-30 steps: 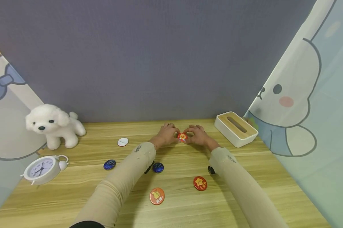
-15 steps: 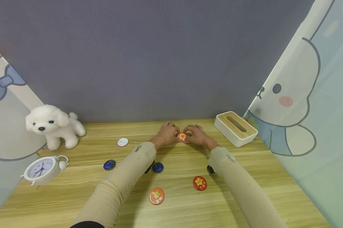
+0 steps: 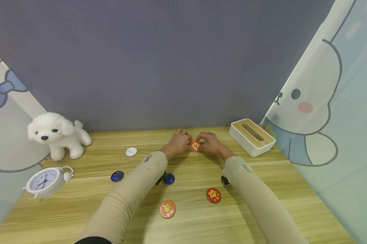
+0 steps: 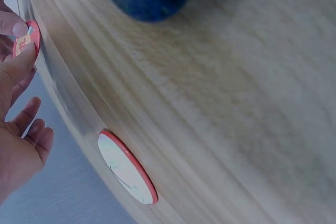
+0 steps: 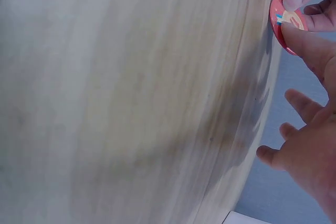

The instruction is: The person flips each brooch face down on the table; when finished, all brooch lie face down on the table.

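Between my two hands, near the back of the table, is a round red badge (image 3: 195, 146) with a yellow emblem. My left hand (image 3: 178, 142) pinches its left edge with thumb and forefinger. On the opposite edge, the thumb and forefinger of my right hand (image 3: 213, 144) grip it as well. The right wrist view shows the badge (image 5: 277, 20) tilted and held at the rim, apart from the wood. The other fingers of both hands spread away from it. In the left wrist view a white badge (image 4: 126, 169) with a red rim lies near my left hand (image 4: 23, 148).
Around my forearms lie two blue badges (image 3: 117, 176), an orange thumbs-up badge (image 3: 167, 209) and a red star badge (image 3: 213, 195). A white plush dog (image 3: 59, 134) and an alarm clock (image 3: 46, 182) stand left. At the back right sits a tissue box (image 3: 252, 137) against the grey partition (image 3: 159, 67).
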`<move>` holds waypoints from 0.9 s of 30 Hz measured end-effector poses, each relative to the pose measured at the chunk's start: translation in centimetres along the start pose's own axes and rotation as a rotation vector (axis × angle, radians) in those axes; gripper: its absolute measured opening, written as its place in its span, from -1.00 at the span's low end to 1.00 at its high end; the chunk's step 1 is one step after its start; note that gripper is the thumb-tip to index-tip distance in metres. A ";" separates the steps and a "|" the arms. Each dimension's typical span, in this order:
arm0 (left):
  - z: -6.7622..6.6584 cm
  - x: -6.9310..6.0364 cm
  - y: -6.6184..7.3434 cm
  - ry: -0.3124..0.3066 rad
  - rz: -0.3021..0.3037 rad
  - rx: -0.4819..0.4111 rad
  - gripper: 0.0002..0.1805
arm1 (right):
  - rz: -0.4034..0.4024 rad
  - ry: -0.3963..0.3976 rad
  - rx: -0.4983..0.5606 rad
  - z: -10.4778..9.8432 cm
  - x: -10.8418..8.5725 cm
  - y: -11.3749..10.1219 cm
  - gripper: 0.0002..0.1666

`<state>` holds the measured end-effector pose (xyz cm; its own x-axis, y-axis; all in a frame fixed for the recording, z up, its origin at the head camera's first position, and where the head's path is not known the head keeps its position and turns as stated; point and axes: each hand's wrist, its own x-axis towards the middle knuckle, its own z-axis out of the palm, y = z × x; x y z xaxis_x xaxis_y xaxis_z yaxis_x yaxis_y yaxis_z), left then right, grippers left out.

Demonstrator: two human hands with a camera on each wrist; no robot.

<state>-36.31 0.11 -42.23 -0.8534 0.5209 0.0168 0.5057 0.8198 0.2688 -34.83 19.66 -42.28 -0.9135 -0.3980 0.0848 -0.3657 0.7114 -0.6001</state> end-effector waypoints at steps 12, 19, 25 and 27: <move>-0.4 -0.1 0.3 0.010 0.041 -0.001 -0.72 | 0.026 0.025 0.048 -0.1 0.1 0.3 -0.87; -1.1 -0.3 0.5 -0.005 0.062 -0.032 -0.78 | 0.090 0.006 0.084 -0.4 0.0 0.0 -0.90; -1.3 -0.4 0.6 -0.024 0.066 -0.024 -0.77 | 0.050 0.002 0.070 -0.5 -0.1 -0.2 -0.92; -1.3 -0.4 0.6 -0.025 0.071 -0.017 -0.76 | 0.035 0.004 0.071 -0.5 -0.1 -0.3 -0.92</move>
<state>-35.82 0.14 -40.84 -0.8121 0.5833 0.0120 0.5621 0.7767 0.2844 -34.72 19.83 -41.72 -0.9264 -0.3707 0.0661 -0.3198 0.6820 -0.6578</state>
